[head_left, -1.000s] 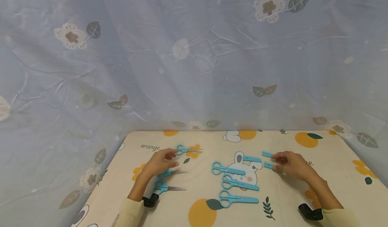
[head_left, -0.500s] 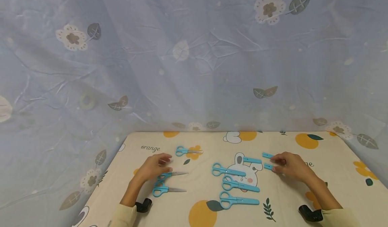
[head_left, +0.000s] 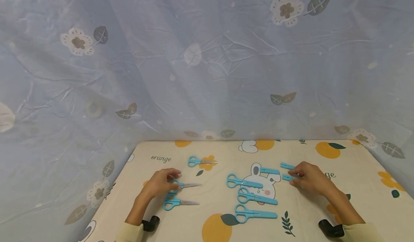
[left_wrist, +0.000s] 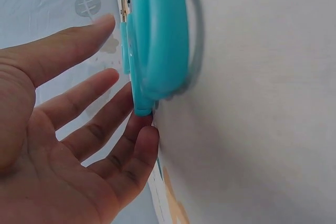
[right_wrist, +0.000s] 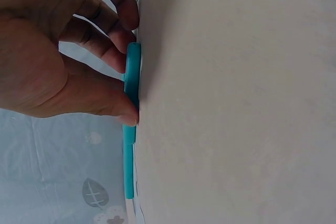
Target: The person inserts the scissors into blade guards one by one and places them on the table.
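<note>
My left hand [head_left: 159,184] stands loosely spread, thumb apart from gently bent fingers, gripping nothing; the bare scissors [head_left: 186,185] lie with their handles at it, though I can't tell about contact. My right hand [head_left: 308,177] narrowly pinches the nearer blue sheath [head_left: 286,177], a second sheath [head_left: 286,166] just beyond.

Head view looked from person's side of table [head_left: 218,195], forward and down; widest, farthest back, with curtain [head_left: 207,66] filling upper part. Left wrist view sat close behind left hand [head_left: 160,183], rolled sideways, facing past fingers low along tabletop; shared blue scissors [left_wrist: 169,30] with head view. Right wrist view, likewise near and sideways, skimmed tabletop past right hand [head_left: 308,178]; shared blue cap [right_wrist: 133,72] with head view.
</note>
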### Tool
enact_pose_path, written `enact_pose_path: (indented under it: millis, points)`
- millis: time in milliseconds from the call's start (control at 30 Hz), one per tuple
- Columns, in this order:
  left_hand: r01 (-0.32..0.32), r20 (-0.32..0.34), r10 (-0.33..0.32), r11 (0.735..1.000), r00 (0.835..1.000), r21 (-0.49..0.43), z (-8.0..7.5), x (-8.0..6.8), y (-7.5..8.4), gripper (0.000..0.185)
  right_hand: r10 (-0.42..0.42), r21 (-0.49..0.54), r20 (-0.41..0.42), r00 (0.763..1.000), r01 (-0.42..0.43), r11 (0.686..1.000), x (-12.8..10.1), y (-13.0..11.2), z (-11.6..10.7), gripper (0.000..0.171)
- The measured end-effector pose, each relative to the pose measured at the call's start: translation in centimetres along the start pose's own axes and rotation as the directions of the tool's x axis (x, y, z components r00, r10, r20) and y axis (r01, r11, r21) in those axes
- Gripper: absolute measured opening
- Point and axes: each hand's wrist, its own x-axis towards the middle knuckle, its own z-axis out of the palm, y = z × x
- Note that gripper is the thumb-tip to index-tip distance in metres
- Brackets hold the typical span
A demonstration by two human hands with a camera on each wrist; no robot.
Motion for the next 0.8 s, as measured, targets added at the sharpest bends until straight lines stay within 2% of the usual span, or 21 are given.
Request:
enact_pose_path:
  millis: [233, 533, 800]
  points:
    - [0.045, 0.000, -0.045, 0.999, 0.999, 0.015, 0.29, -0.19, 0.39, 0.046, -0.009, 0.009, -0.020, 1.000, 0.009, 1.000, -0.39, 0.04, 0.11, 0.027]
    - [0.005, -0.010, -0.004, 0.999, 1.000, 0.048, 0.81, -0.17, 0.46, 0.039, 0.004, 0.009, -0.025, 1.000, -0.004, 1.000, -0.49, -0.01, 0.18, 0.025]
    - [0.011, -0.021, -0.010, 0.997, 1.000, 0.070, 0.85, -0.43, 0.73, 0.033, 0.007, 0.005, -0.030, 1.000, -0.007, 1.000, -0.60, -0.12, 0.16, 0.025]
